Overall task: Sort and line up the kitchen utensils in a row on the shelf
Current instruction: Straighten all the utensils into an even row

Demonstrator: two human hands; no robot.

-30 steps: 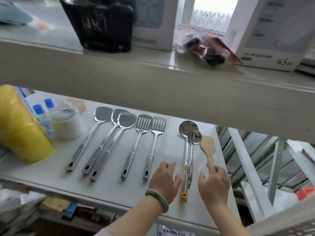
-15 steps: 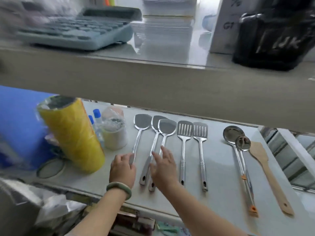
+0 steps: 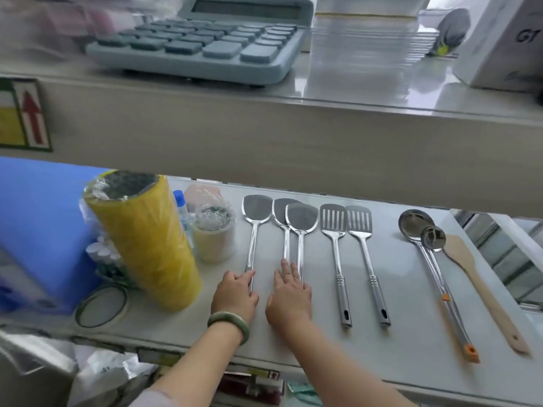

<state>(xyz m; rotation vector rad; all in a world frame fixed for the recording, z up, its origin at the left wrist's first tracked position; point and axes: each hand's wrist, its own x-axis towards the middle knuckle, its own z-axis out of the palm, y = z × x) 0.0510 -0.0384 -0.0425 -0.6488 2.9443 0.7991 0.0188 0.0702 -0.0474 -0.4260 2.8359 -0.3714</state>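
On the white shelf the utensils lie side by side, heads away from me. From the left: three solid steel spatulas, the second and third overlapping at their heads. Then two slotted turners, a large ladle, a small ladle resting on it, and a wooden spatula. My left hand curls on the leftmost spatula's handle. My right hand lies flat over the handles of the second and third spatulas, hiding their ends.
A yellow wrapped roll, a wrapped cup, a small blue-capped bottle and a blue board crowd the shelf's left. A round ring lies near the front edge. The upper shelf overhangs, carrying a calculator and a white box.
Both hands moved from the ladles and wooden spatula at the right to the three solid spatulas at the left. These now lie straighter. My view swung left.
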